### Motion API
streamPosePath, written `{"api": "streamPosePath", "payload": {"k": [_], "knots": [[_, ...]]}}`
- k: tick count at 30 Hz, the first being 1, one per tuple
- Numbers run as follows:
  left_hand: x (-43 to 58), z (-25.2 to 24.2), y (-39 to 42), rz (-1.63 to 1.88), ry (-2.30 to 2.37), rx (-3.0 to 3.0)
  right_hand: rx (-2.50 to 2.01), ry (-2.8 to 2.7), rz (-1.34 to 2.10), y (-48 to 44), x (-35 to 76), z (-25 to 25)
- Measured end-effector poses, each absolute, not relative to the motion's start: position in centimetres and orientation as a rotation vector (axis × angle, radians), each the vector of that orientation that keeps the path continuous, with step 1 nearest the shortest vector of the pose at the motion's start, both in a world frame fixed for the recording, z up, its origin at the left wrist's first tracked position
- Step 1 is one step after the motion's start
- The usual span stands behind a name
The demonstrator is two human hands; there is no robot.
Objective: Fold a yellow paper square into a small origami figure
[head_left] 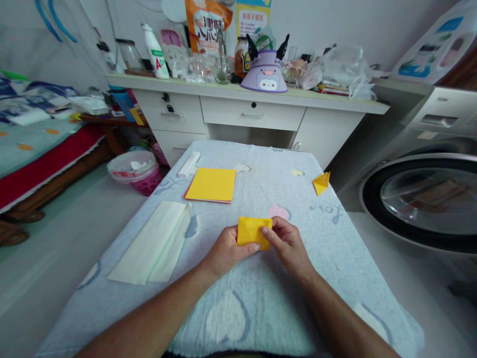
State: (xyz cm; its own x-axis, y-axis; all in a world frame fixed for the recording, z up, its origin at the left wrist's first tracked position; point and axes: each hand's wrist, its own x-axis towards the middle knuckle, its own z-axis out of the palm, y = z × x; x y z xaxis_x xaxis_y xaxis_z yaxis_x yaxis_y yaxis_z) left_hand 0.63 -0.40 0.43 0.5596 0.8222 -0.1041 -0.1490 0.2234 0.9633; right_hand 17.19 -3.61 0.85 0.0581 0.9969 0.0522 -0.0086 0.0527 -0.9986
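Observation:
A small folded yellow paper (250,230) is held up over the middle of the cloth-covered table. My left hand (231,247) grips its left side, with the thumb along the lower edge. At the right side, my right hand (286,239) pinches it, thumb on the front face and fingers behind. Beyond my left hand lies a stack of square paper (211,184) with a yellow sheet on top. A folded yellow paper piece (321,183) rests near the table's right edge.
A pale folded cloth or paper (154,243) lies on the left of the table (223,313), and a white narrow box (189,164) is at the back left. Beyond stands a cluttered white desk (253,113); a washing machine (428,164) is at the right, a pink bin (146,182) at the left.

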Motion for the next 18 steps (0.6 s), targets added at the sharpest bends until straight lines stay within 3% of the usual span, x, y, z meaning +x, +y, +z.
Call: {"api": "streamPosePath", "payload": {"k": [18], "knots": [[0.51,-0.39,-0.27,0.716,0.727,1.199,-1.144,-1.132,1.156,-3.68,17.61,1.33]]}}
